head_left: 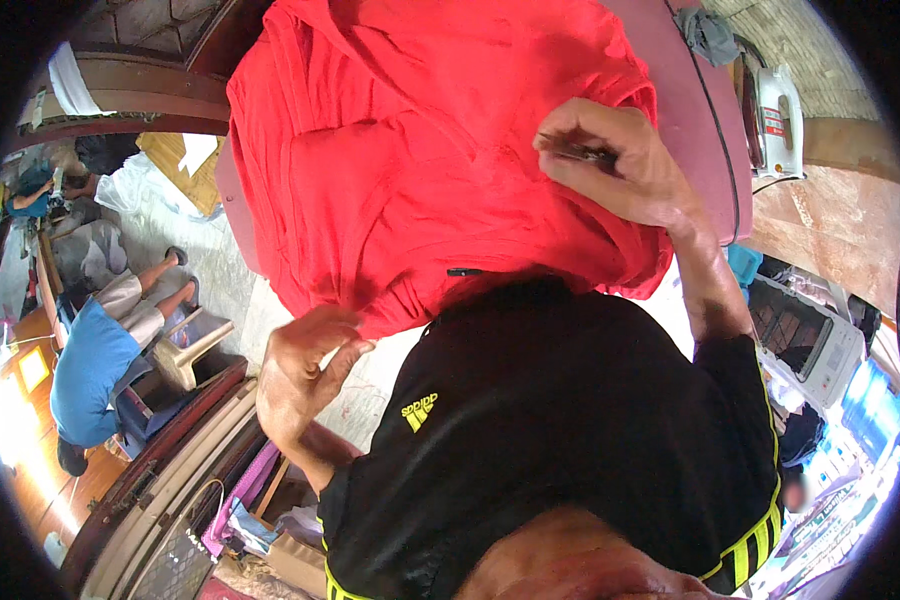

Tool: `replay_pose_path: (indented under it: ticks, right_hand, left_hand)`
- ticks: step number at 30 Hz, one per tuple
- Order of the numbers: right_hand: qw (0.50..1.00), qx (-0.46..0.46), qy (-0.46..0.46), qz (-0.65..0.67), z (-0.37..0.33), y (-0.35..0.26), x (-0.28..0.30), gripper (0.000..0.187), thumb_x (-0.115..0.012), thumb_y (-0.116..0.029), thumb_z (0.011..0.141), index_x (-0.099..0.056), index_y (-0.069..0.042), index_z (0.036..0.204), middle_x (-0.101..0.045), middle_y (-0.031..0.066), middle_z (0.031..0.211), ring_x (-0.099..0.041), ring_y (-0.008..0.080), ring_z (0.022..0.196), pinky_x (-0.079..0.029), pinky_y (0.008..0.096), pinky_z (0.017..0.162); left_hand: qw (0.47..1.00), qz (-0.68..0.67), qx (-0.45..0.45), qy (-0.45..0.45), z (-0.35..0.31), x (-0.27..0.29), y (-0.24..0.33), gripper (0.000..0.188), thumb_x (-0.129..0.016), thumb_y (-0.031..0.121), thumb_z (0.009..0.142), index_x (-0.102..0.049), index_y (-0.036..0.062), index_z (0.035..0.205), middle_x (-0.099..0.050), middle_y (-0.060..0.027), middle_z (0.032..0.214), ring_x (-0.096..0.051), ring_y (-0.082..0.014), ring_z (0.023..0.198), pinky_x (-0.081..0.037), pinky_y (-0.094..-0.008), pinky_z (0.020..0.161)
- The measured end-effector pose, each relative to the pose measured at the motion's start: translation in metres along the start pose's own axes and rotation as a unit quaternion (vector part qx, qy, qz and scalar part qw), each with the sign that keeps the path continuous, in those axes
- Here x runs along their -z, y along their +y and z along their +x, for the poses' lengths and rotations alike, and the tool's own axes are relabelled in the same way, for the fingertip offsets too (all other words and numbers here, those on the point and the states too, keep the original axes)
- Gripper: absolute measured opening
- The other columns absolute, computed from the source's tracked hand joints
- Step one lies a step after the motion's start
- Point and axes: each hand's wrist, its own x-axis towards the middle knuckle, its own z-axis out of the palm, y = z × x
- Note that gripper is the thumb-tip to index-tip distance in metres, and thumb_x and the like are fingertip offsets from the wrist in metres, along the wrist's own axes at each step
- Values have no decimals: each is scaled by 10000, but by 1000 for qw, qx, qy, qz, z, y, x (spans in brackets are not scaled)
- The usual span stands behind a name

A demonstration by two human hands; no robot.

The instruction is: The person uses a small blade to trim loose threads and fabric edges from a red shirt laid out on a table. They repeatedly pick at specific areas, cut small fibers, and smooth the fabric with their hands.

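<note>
A large red garment (420, 170) lies loosely folded and wrinkled in front of me, with a small black tag (463, 272) at its near edge. At that edge, on the left, the fingers and thumb of my left hand (302, 380) come together on the cloth; the fingertips are slightly blurred. Over the right part of the garment is my right hand (620, 165), its fingers curled. A small dark, shiny object (592, 153) shows in its palm, mostly hidden, and I cannot make out its kind.
The garment rests on a pink padded board (705, 150) crossed by a black cord (722, 130). A white iron (778, 125) stands at the far right, near a grey cloth (708, 36). A person in blue (95, 370) is at left, beside a wooden stool (180, 360). Right holds a grey-white appliance (805, 335).
</note>
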Motion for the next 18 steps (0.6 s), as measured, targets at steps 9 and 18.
replay_pose_path:
  ticks: [9,18]
  right_hand:
    - [986,-4,102,-130,-11,4,1,182,-723,-29,843,-637,-15,1003,-695,102,846,-696,172,764,-548,294,683]
    - [978,-20,159,-135,-35,14,1,332,-784,-50,802,-632,13,1090,-709,123,983,-726,188,962,-592,296,841]
  left_hand:
    - [958,-122,-114,233,164,-87,33,413,-819,32,748,-637,6,1118,-666,-102,922,-629,-222,790,-532,-328,757]
    - [948,5,-181,260,172,-94,22,363,-787,-54,684,-682,33,1020,-645,-111,912,-627,-267,809,-522,-351,754]
